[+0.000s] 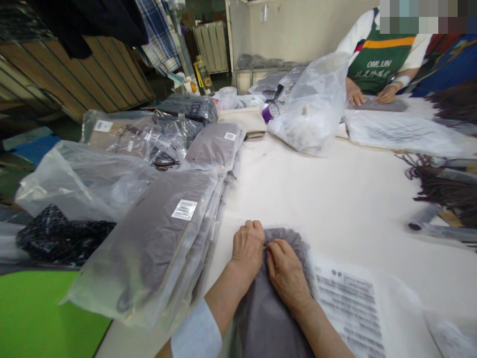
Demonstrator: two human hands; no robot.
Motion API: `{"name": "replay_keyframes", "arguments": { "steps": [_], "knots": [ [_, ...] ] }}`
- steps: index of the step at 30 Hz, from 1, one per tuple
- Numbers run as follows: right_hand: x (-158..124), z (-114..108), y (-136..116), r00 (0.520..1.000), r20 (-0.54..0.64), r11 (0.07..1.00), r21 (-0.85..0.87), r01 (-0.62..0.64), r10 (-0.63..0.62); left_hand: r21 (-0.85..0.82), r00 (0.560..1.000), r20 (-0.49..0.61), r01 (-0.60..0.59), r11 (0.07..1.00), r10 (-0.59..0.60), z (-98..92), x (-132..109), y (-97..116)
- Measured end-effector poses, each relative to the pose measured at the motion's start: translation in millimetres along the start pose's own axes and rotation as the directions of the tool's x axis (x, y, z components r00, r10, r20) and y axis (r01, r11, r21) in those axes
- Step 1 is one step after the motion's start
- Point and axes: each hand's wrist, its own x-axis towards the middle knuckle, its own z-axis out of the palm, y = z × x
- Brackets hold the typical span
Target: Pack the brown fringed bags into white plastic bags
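Note:
Both my hands are at the far end of a dark grey folded fabric item (pixel 274 318) lying lengthwise on the white table (pixel 335 199). My left hand (pixel 249 248) is closed on its left edge, fingers curled under. My right hand (pixel 286 268) pinches the same gathered, ruffled end close beside it. To the right lies a clear plastic bag printed with dark text (pixel 350 303). On the left rises a stack of bagged grey items (pixel 160 233), the top one bearing a white barcode label (pixel 185 210).
Further bagged goods (pixel 122 132) lie at the back left. A large translucent bag (pixel 313 109) stands near a purple tape roll (pixel 271 112). Dark cords (pixel 443 189) lie at the right. Across the table, a person in a green apron (pixel 385 59) handles a flat grey item (pixel 380 103).

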Motion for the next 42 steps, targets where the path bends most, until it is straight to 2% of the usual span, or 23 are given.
{"name": "replay_keyframes", "arguments": {
  "steps": [5,8,11,13,16,19,21,23,25,27,29,34,42],
  "knots": [
    [0,0,0,1.0,0.011,1.0,-0.017,0.004,-0.004,-0.208,0.992,-0.057,0.097,0.973,-0.11,9.0,9,-6],
    [0,0,0,1.0,0.02,1.0,-0.022,0.004,-0.003,-0.32,0.973,-0.129,0.139,0.937,-0.189,6.0,2,-19],
    [0,0,0,1.0,0.016,1.0,-0.02,0.008,-0.008,-0.337,0.943,-0.281,0.077,0.938,-0.178,8.7,-14,-35],
    [0,0,0,1.0,0.009,1.0,-0.02,0.01,-0.01,-0.288,0.945,-0.319,-0.023,0.957,-0.073,17.8,-25,-43],
    [-1,1,0,1.0,0.005,1.0,-0.027,0.011,-0.011,-0.223,0.969,-0.237,-0.12,0.967,0.066,34.4,-36,-49],
    [-1,0,0,1.0,0.006,0.999,-0.038,0.015,-0.015,-0.226,0.978,-0.19,-0.125,0.966,0.082,41.5,-41,-48],
    [0,0,0,1.0,0.006,0.999,-0.043,0.015,-0.015,-0.293,0.982,-0.173,-0.127,0.948,0.078,39.2,-41,-47],
    [0,0,0,1.0,0.006,0.999,-0.047,0.014,-0.014,-0.419,0.983,-0.183,-0.104,0.902,0.028,33.8,-41,-46],
    [0,0,0,1.0,0.007,0.999,-0.049,0.015,-0.015,-0.57,0.972,-0.178,0.024,0.821,-0.152,27.7,-40,-47],
    [-1,1,0,1.0,0.006,0.999,-0.05,0.016,-0.016,-0.667,0.925,-0.112,0.2,0.718,-0.362,22.7,-36,-48],
    [-1,1,0,1.0,0.007,0.999,-0.049,0.014,-0.014,-0.7,0.888,-0.014,0.32,0.638,-0.46,19.0,-30,-49],
    [0,-3,-1,1.0,0.011,1.0,-0.021,0.009,-0.009,-0.729,0.914,0.136,0.353,0.586,-0.382,14.4,-18,-47],
    [5,-3,-1,1.0,0.023,0.999,0.037,-0.006,0.006,-0.661,0.916,0.104,0.354,0.661,-0.387,19.4,-12,-42]
  ]
}}
